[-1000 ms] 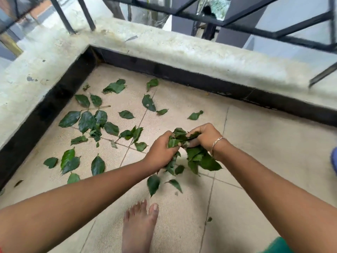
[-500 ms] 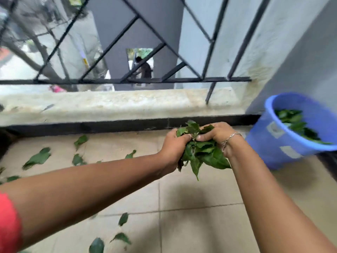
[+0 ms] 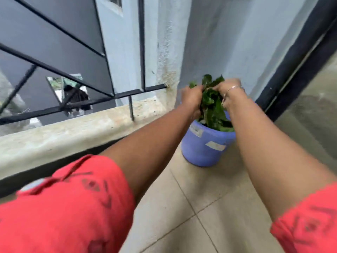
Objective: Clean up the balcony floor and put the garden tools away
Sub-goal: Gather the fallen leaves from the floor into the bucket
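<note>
A bunch of green leaves (image 3: 211,101) is squeezed between both hands, right above a blue plastic bucket (image 3: 202,148) that stands on the tiled floor in the balcony corner. My left hand (image 3: 191,99) grips the bunch from the left side. On the right my right hand (image 3: 228,92), with a thin bracelet at the wrist, grips it too. More leaves lie inside the bucket under the bunch; the far rim is hidden behind my hands.
A low concrete ledge (image 3: 76,132) with a black metal railing (image 3: 120,95) runs along the left. A pale blue wall (image 3: 228,42) and a dark door frame (image 3: 295,66) close the corner behind the bucket. Beige floor tiles (image 3: 209,207) lie below my arms.
Both hands lifted the leaf bunch off the floor and carried it right to above the blue bucket. My view swung from the leaf-strewn corner to the bucket corner.
</note>
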